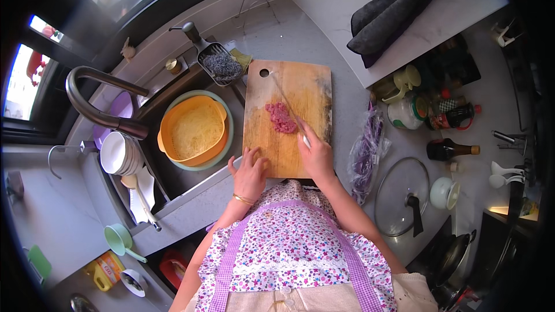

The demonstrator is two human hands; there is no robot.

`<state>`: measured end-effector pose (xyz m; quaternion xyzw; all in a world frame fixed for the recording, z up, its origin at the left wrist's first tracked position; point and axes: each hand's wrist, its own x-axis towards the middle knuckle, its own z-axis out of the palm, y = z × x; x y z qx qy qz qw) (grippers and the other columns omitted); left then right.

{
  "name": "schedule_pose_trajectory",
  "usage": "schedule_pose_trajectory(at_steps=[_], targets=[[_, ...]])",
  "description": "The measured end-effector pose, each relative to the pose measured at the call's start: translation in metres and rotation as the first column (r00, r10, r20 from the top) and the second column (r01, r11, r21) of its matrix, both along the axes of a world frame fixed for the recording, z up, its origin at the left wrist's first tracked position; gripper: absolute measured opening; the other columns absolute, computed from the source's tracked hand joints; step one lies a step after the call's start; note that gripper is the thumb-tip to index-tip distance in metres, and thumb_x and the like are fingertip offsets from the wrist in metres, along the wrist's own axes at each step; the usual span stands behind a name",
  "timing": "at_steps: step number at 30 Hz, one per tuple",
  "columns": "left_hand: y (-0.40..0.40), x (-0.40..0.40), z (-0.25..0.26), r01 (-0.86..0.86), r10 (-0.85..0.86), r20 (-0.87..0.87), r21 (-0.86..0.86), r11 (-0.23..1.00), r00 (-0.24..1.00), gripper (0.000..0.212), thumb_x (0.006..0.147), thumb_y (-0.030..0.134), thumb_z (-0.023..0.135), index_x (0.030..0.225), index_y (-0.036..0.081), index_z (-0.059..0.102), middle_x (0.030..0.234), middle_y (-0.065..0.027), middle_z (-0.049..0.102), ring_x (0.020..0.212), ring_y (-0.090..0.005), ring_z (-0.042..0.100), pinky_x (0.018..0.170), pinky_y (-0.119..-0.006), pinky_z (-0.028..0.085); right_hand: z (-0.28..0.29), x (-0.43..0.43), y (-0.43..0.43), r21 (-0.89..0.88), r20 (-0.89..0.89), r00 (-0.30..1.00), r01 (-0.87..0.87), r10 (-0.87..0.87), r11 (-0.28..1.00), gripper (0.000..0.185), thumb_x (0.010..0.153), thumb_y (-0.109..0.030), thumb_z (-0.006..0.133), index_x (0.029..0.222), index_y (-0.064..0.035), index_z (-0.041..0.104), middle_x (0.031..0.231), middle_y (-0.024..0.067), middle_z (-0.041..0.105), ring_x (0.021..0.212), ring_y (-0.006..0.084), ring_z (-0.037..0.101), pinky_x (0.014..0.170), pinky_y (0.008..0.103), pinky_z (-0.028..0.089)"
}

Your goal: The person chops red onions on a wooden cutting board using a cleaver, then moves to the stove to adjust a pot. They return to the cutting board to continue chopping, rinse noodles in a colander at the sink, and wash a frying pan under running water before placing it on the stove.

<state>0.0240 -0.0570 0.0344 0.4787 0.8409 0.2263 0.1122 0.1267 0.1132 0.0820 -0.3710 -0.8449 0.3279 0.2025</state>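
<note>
A wooden cutting board (288,156) lies on the counter before me, its near edge by my apron. A small heap of raw minced meat (281,118) sits at its middle. My right hand (315,151) grips the pale handle of a kitchen knife (284,94), whose blade points away from me and passes along the right side of the meat. At the board's lower left edge, my left hand (250,171) rests with fingers spread and holds nothing. To the left, an orange colander (162,138) with pale thin strands inside stands in a green basin (230,138) in the sink.
Left of the board are the sink faucet (104,82), stacked white bowls (116,151) and a scrubber holder (222,67). On the right lie a plastic bag with purple contents (366,156), a glass lid (401,199), a jar (403,112) and a dark sauce bottle (448,149).
</note>
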Motion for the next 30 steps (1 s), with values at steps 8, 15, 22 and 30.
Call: schedule_pose_trajectory(at_steps=[8,15,22,30], targets=[[0.001,0.002,0.000,-0.009,0.009,-0.003,0.013,1.000,1.000,0.028,0.077,0.012,0.065,0.104,0.017,0.060,0.129,-0.0079,0.050,0.128,-0.0305,0.044,0.103,-0.056,0.017,-0.014,0.002,0.010,-0.095,0.332,0.940,-0.046,0.075,0.994,0.031,0.094,-0.024,0.050,0.121,-0.0094,0.053,0.075,0.0248,0.062,0.072,0.0425,0.062,0.062,0.0501,0.048],[-0.001,-0.001,0.000,-0.025,0.024,0.024,0.012,1.000,0.999,0.029,0.077,0.012,0.065,0.106,0.017,0.060,0.129,-0.0086,0.050,0.128,-0.0295,0.044,0.102,-0.056,0.017,-0.010,0.001,0.008,-0.093,0.342,0.932,-0.091,0.118,0.991,0.027,0.094,-0.024,0.048,0.116,-0.0090,0.051,0.068,0.0232,0.062,0.066,0.0415,0.063,0.059,0.0519,0.048],[0.000,0.001,-0.004,-0.040,0.040,0.046,-0.004,0.999,0.998,0.028,0.078,0.013,0.065,0.106,0.016,0.061,0.130,-0.0088,0.049,0.128,-0.0296,0.044,0.102,-0.057,0.016,-0.016,0.000,0.001,-0.089,0.366,0.920,-0.114,0.139,0.990,0.024,0.094,-0.024,0.047,0.114,-0.0101,0.050,0.067,0.0226,0.061,0.067,0.0415,0.062,0.059,0.0531,0.048],[-0.002,0.000,0.000,-0.026,0.026,0.011,0.017,1.000,1.000,0.025,0.080,0.012,0.063,0.104,0.017,0.061,0.130,-0.0070,0.049,0.125,-0.0279,0.048,0.101,-0.055,0.017,-0.009,0.011,0.006,-0.083,0.351,0.926,-0.116,0.138,0.990,0.024,0.093,-0.024,0.049,0.112,-0.0089,0.052,0.068,0.0247,0.061,0.067,0.0424,0.062,0.061,0.0529,0.049]])
